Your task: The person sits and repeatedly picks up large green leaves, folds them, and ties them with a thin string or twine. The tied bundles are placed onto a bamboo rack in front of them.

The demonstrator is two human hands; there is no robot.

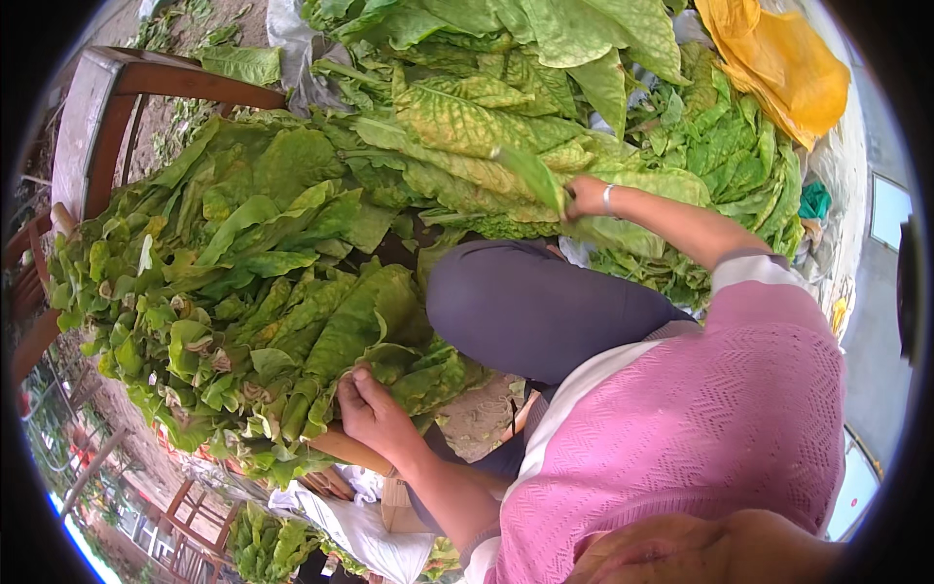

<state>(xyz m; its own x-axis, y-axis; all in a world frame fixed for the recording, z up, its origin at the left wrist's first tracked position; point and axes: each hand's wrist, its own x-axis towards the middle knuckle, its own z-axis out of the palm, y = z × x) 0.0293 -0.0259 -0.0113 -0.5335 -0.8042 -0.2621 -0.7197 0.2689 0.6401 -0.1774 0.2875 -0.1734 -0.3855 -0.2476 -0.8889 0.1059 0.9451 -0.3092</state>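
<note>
My right hand (586, 198), with a silver bracelet at the wrist, grips a green tobacco leaf (531, 174), blurred by motion. It is above a loose pile of broad yellow-green tobacco leaves (481, 109). Lower in the view, my left hand (373, 415) pinches something thin, perhaps a stem or string, at the edge of a dense row of tobacco leaves (241, 292). The fingertips partly hide what they hold. Bunched stem ends face the left side of this row. A wooden pole (354, 447) shows beside my left hand, mostly covered by leaves.
My bent knee (525, 299) sits between the row and the pile. A wooden stool or bench (91, 131) stands at the upper left. More leaves (737, 153) and an orange plastic bag (795, 73) lie at the upper right. A white sack (357, 522) rests below, near a wooden chair (197, 522).
</note>
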